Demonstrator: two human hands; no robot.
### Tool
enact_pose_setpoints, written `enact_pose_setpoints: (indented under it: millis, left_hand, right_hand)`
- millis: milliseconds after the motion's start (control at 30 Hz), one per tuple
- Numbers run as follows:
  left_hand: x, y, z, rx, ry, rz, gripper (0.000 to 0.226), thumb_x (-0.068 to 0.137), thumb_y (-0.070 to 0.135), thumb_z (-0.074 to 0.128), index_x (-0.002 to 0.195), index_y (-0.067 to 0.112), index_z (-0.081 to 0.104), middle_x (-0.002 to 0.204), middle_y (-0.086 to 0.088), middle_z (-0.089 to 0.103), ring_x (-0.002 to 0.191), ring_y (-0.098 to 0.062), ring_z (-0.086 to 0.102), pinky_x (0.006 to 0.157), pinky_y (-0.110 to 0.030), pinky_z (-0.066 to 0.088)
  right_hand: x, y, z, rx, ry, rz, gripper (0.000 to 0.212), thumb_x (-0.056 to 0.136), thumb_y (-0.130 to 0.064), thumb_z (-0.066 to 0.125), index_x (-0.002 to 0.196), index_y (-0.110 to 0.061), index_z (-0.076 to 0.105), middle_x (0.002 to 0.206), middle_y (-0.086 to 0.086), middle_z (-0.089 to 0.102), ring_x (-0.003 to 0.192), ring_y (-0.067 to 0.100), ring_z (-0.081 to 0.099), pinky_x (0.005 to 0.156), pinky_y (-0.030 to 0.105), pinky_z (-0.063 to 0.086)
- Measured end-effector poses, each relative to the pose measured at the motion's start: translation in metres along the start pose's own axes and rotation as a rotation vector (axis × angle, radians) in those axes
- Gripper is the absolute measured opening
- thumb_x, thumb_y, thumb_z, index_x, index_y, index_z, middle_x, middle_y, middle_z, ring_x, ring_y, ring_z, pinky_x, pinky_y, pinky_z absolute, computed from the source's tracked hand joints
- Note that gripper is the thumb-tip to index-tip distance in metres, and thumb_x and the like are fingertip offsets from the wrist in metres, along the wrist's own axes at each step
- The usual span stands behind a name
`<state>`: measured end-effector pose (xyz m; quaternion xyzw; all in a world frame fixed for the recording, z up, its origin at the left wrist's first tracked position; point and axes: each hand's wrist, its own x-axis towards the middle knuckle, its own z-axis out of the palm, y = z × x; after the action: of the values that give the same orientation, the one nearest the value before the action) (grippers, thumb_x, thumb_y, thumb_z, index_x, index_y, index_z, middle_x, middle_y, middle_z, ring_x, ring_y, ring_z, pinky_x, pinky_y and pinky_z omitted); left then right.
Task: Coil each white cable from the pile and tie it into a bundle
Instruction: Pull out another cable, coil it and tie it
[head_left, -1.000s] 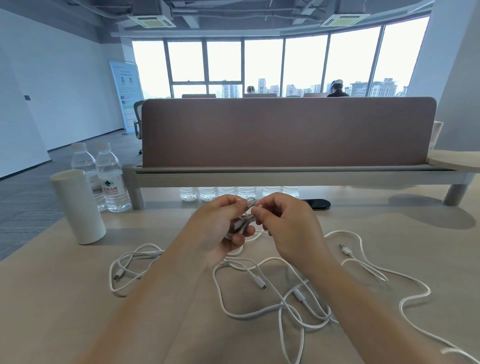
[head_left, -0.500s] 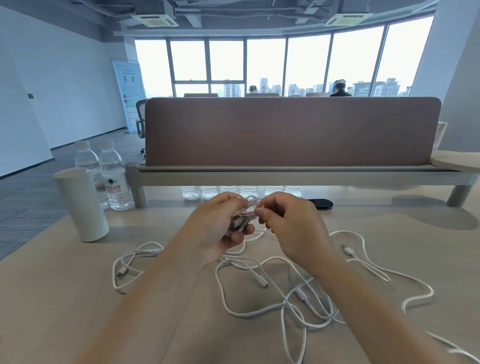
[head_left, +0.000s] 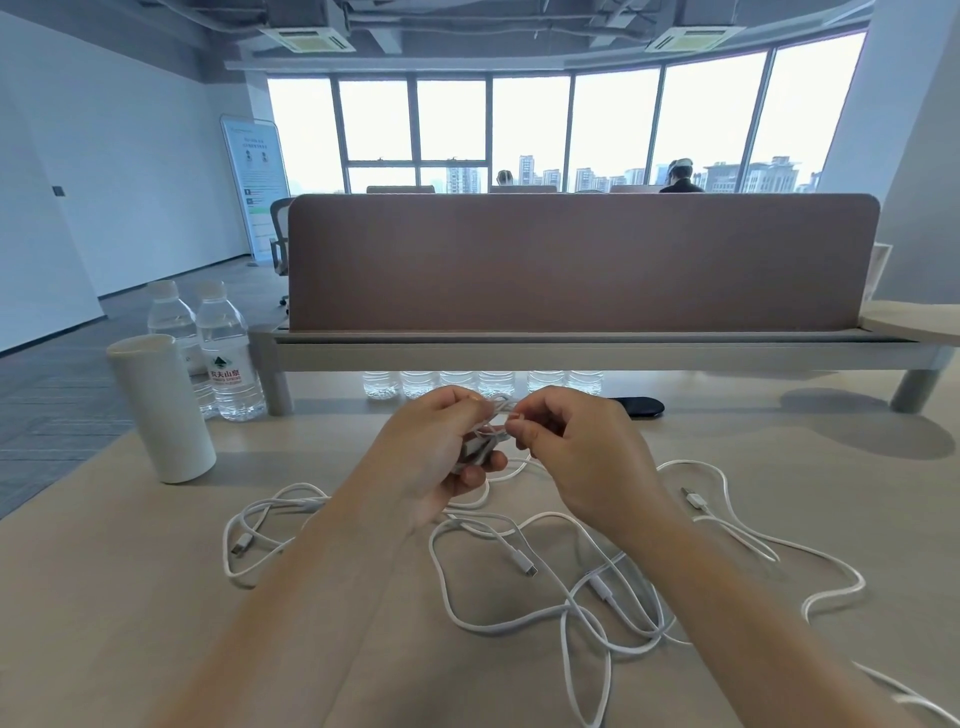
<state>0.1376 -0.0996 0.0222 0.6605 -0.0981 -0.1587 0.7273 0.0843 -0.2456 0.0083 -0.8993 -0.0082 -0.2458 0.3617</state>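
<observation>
Head: left hand (head_left: 434, 449) grips coiled cable (head_left: 479, 448); right hand (head_left: 579, 457) apparently pinches it.

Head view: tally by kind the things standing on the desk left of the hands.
White cup: 1
Water bottles: 2
Total: 3

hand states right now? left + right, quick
Left hand: closed, holding the coil.
Right hand: closed, pinching a strand at the coil.
</observation>
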Motion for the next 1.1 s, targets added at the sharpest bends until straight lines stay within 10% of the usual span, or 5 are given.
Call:
enact_pose_setpoints:
  millis: [1100]
  left_hand:
    - [0.0020,-0.0032,0.0000,0.113,0.033,0.037,0.008,0.097,0.014,0.061,0.090,0.010,0.060,0.083,-0.015,0.068,0.057,-0.024,0.066,0.042,-0.022,0.038]
  right_hand:
    - [0.0009,0.0027,-0.0004,-0.047,-0.016,0.006,0.007,0.096,-0.033,0.065,0.090,-0.031,0.068,0.079,-0.013,0.067,0.075,0.010,0.059,0.064,0.024,0.045]
